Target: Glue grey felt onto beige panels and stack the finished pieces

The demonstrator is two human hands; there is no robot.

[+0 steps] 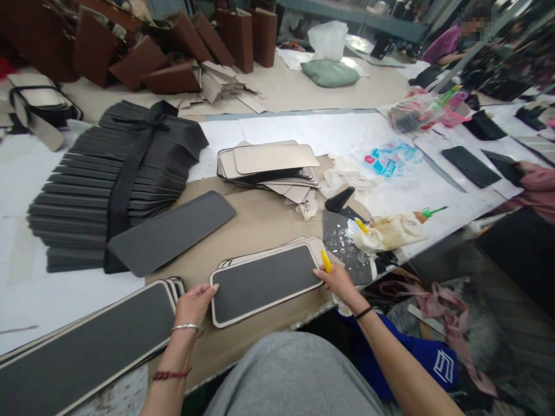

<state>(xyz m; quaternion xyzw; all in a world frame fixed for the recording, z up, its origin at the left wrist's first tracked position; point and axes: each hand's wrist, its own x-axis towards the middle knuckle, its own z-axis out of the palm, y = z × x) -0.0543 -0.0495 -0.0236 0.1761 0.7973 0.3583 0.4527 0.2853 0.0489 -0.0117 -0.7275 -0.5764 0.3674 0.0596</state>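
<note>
A rectangular panel (265,284), dark grey inside a cream border with rounded corners, is held between my two hands. My left hand (193,303) pinches its left edge. At the right edge, my right hand (337,279) grips the panel and also has a small yellow tool (326,262) sticking up from its fingers; the tool's kind is hidden. Cream pieces (318,247) with dark edges lie just behind the panel. Beyond it, a loose dark grey panel (173,231) rests against a fanned bundle of dark strips (93,190). Left of my left hand are stacked bordered panels (99,341).
Behind the work lies a stack of cream panels (275,159). To the right are a glue-smeared board (342,240), a glue bottle (401,228) and a plastic bag (416,112). Brown cases (234,37) stand at the back. A pink sleeve (540,188) shows at far right.
</note>
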